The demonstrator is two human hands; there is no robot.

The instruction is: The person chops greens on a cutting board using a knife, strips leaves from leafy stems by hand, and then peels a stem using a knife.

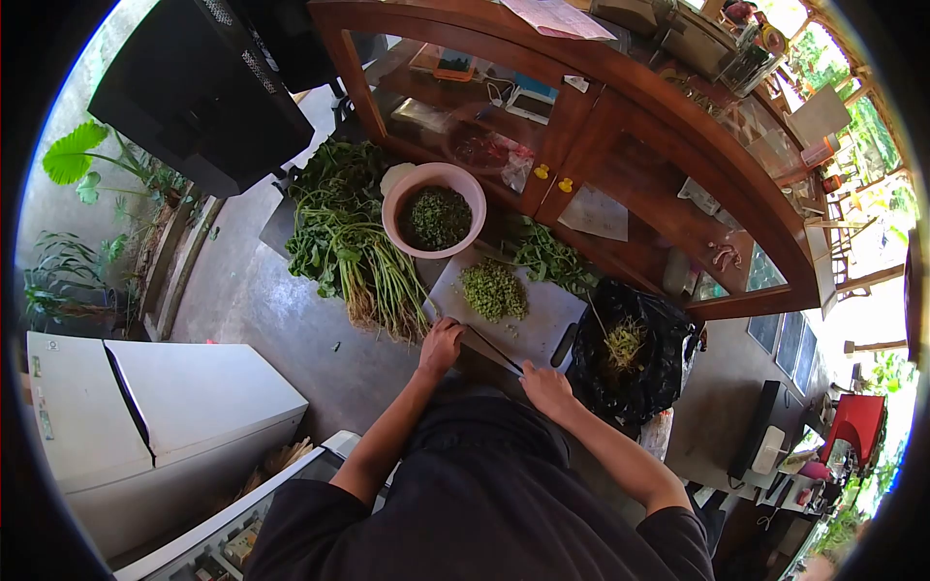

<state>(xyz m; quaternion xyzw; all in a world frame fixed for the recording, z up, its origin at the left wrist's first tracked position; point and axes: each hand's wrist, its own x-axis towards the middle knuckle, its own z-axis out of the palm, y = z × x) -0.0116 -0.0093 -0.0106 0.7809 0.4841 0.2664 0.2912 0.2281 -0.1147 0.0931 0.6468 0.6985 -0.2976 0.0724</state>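
A white cutting board [542,324] with a dark handle slot lies in front of me, bearing a heap of chopped green stems [494,290]. My right hand [547,389] is closed on the handle of a knife [496,350], whose blade slants toward the board's near left edge. Close to the blade's far end is my left hand [443,347], its fingers curled together; what they hold, if anything, is too small to make out. Left of the board lies a big bunch of leafy greens [354,242] with roots toward me. Behind stands a pink bowl [391,218] holding chopped greens.
A black plastic bag [659,363] with root trimmings [623,344] sits right of the board. Loose leaves [550,254] lie behind the board, before a wooden glass-door cabinet [572,126]. A white refrigerator [203,387] stands at left, a black speaker-like box [184,97] at upper left.
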